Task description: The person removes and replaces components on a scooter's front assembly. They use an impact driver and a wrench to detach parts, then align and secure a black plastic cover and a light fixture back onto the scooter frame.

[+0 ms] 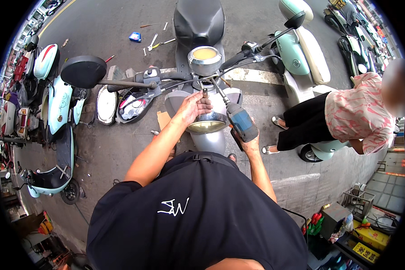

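Scooter (210,142), behind its headlight (207,126), looks mid-job, work apparently remaining: right of the headlight my right hand (251,145) grips a driver (243,121), left of it my left hand (194,109) half-curls by a stub (205,92), hold unclear.

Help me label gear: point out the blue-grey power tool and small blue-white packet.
Blue-grey power tool (243,122): head view, on its body.
Small blue-white packet (135,37): head view, near its middle.
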`<act>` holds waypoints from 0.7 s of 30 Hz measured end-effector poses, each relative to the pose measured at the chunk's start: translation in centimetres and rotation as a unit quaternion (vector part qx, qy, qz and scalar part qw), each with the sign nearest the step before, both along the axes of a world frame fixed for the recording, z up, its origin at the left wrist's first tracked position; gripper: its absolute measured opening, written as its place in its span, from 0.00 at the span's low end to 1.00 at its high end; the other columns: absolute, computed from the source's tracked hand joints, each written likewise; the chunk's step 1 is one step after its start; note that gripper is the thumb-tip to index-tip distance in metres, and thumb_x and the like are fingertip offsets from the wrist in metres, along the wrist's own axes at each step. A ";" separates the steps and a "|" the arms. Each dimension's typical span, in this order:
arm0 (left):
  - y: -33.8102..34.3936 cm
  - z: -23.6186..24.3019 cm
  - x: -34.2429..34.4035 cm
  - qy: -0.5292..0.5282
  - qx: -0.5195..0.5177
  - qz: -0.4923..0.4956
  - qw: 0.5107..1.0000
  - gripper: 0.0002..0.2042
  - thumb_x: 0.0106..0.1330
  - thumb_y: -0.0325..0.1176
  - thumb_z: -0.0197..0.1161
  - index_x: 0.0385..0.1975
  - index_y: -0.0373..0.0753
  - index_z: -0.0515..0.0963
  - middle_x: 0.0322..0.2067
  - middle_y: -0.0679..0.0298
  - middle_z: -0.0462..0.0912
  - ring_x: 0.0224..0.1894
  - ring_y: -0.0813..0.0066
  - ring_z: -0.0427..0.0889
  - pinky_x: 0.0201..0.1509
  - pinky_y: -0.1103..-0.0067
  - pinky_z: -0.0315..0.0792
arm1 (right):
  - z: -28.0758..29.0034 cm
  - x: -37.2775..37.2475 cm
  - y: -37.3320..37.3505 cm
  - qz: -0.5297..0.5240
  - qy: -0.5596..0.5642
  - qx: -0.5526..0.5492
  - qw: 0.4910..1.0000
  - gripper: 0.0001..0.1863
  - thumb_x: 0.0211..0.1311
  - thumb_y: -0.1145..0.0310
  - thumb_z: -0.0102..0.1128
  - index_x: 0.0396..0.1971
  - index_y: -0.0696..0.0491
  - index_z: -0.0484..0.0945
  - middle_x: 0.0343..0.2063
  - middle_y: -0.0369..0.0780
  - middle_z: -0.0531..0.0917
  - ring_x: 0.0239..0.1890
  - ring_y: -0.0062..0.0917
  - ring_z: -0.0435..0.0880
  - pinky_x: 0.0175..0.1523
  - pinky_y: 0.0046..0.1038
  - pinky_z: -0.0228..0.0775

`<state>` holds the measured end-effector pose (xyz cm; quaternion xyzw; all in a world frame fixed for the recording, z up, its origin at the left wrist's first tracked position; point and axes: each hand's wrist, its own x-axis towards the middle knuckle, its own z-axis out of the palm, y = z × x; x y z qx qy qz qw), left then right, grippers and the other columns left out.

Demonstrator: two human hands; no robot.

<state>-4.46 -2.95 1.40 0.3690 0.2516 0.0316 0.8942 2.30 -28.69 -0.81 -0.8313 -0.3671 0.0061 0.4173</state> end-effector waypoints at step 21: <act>-0.4 0.0 0.0 0.039 0.063 0.005 0.997 0.15 0.69 0.40 0.52 0.39 0.31 0.73 0.25 0.60 0.79 0.27 0.69 0.82 0.32 0.77 0.78 | 2.1 -0.9 1.4 -0.071 0.196 0.078 0.975 0.22 0.46 0.75 0.66 0.45 0.57 0.73 0.38 0.43 0.81 0.40 0.28 0.82 0.47 0.26 0.71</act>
